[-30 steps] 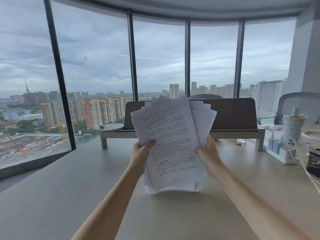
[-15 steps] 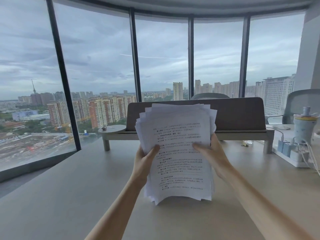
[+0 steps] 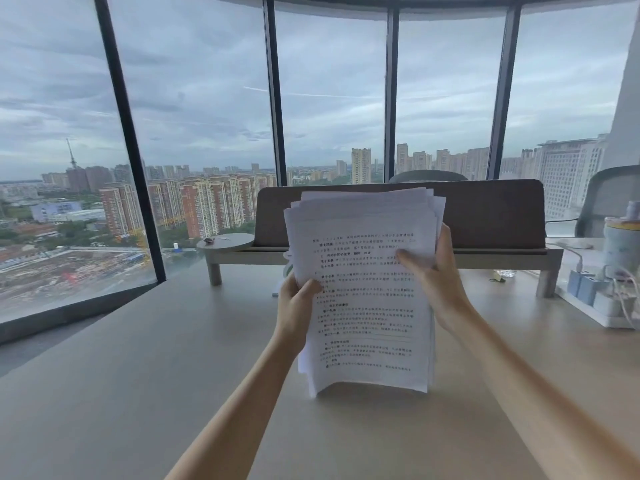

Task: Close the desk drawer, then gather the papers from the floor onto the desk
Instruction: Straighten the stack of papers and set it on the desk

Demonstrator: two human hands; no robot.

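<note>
A pale wooden desk (image 3: pixel 138 375) stretches toward floor-to-ceiling windows (image 3: pixel 332 98) over a cloudy city skyline. Above it, a stack of papers (image 3: pixel 367 306) stands upright, its lower edge at or just above the desktop, clasped at the sides by the left hand (image 3: pixel 294 306) and the right hand (image 3: pixel 440 282), thumbs pressed on the front sheet. The sheets fan unevenly at the top. Printed lines, apparently Chinese, are too blurred to read. Behind stands a monitor riser (image 3: pixel 485 254); a power strip (image 3: pixel 595 299) is cut off at right.
</note>
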